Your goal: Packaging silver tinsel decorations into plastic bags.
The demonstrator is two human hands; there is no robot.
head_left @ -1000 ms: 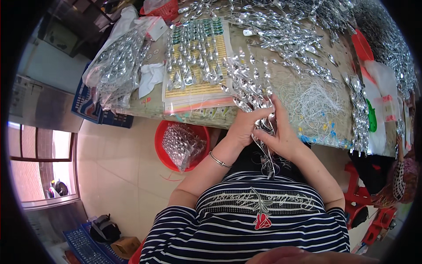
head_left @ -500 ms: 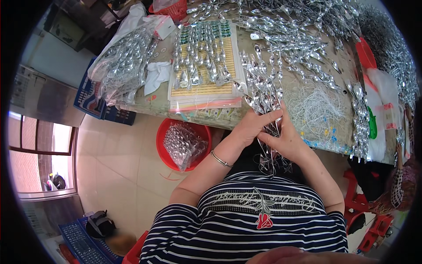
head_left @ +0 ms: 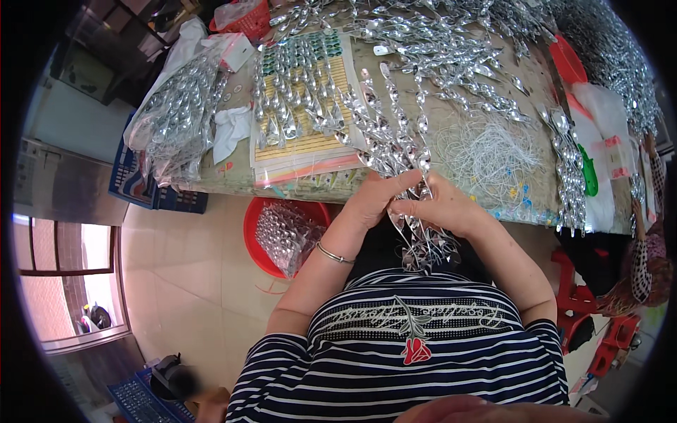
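A bundle of shiny silver twisted strips (head_left: 396, 144) stands upright between my hands at the near edge of the table. My left hand (head_left: 375, 201) is closed round its middle from the left, thumb across the front. From the other side my right hand (head_left: 443, 206) wraps the same bundle, its thumb lying below the left one. The upper ends fan out over the tabletop. Below my hands the lower ends hang in a loose, curled cluster before my striped shirt. Parts of my fingers are hidden behind the strips.
More silver strips lie on a yellow-striped sheet (head_left: 285, 151), in a clear bag (head_left: 180, 116) and in a heap (head_left: 451, 53). Tangled white string (head_left: 493, 158) lies right of my hands. A red basin (head_left: 255, 247) holds a bagged bundle below. Another person's arm (head_left: 640, 264) shows far right.
The head view has shifted, so the table sits further left in the picture. Both hands still grip the bundle; its upper ends have spread apart more.
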